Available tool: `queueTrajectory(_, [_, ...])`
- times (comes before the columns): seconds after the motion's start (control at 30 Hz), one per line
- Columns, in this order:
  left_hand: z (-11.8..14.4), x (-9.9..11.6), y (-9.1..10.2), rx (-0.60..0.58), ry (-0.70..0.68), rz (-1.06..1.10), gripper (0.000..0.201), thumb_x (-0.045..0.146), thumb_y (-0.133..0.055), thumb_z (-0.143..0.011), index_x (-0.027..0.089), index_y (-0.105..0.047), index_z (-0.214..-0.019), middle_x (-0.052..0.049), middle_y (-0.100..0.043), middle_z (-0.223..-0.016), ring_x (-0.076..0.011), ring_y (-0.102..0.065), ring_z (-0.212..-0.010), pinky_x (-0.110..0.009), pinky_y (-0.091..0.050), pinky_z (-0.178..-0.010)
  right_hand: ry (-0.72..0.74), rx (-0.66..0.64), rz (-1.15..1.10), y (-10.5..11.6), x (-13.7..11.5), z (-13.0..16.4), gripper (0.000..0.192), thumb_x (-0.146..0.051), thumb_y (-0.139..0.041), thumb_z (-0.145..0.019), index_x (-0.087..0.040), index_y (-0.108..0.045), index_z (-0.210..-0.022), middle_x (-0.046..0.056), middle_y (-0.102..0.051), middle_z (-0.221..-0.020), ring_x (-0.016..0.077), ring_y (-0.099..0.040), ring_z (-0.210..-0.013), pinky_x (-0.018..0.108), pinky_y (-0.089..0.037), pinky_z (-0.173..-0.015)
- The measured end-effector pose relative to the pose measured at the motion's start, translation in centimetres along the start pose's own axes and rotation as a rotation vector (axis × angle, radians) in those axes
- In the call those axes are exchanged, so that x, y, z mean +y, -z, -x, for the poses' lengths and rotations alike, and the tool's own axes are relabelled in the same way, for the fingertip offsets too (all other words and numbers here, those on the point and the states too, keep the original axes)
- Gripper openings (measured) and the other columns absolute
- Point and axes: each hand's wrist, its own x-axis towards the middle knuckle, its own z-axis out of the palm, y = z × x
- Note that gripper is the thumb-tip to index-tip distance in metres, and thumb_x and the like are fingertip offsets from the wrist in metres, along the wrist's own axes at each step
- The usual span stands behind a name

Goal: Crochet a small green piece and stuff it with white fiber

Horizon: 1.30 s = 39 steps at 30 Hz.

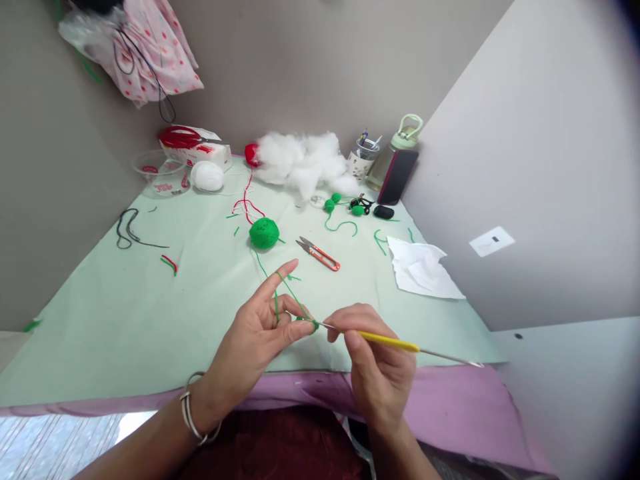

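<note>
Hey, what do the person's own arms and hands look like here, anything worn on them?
Both forearms are bare, with no sleeves in view. The left hand has thin silver bangles around its wrist. The right hand shows no ring, watch or glove. Neither hand wears a glove.

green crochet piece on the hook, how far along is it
Done: three small green crocheted balls lie finished near the white stuffing fluff. In hand: the left hand tensions green yarn and pinches a tiny green start, while the right hand works the yellow-handled crochet hook. Left: nearly all of this piece; the green yarn ball looks full.
</note>
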Motion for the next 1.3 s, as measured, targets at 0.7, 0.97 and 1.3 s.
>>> queueTrajectory(0.7, [-0.1,0.0,-1.2,-0.034,0.029,0.146,0.076,0.029,-0.090,-0.083,0.024,-0.055,-0.151,0.003,-0.066,-0.089,-0.0022,-0.035,-0.051,-0.018,-0.022,-0.045,-0.207,0.097,-0.246,-1.8,1.4,-0.3,0.020,-0.022,-0.062,-0.105,-0.028,-0.081,-0.104,0.003,-0.077,-0.096,0.0151,-0.065,-0.079,0.030,-0.054,-0.072])
queueTrajectory(0.97, [-0.1,-0.5,-0.6,-0.030,0.013,0.074,0.064,0.031,-0.083,-0.089,0.025,-0.060,-0.148,0.000,-0.067,-0.095,-0.0054,-0.036,-0.057,-0.021,-0.027,-0.049,-0.252,0.094,-0.290,-1.5,1.9,0.0,0.020,-0.026,-0.061,-0.106,-0.025,-0.081,-0.102,0.003,-0.076,-0.093,0.0143,-0.066,-0.075,0.030,-0.055,-0.072])
queueTrajectory(1.3, [0.2,-0.8,-1.3,0.023,0.010,0.108,0.077,0.027,-0.088,-0.084,0.024,-0.055,-0.153,0.011,-0.040,-0.063,-0.0067,-0.028,-0.054,-0.020,-0.021,-0.047,0.150,0.024,0.273,-1.8,1.9,0.9,0.033,-0.008,-0.063,-0.099,-0.028,-0.078,-0.120,0.009,-0.077,-0.109,0.0222,-0.073,-0.099,0.036,-0.063,-0.080])
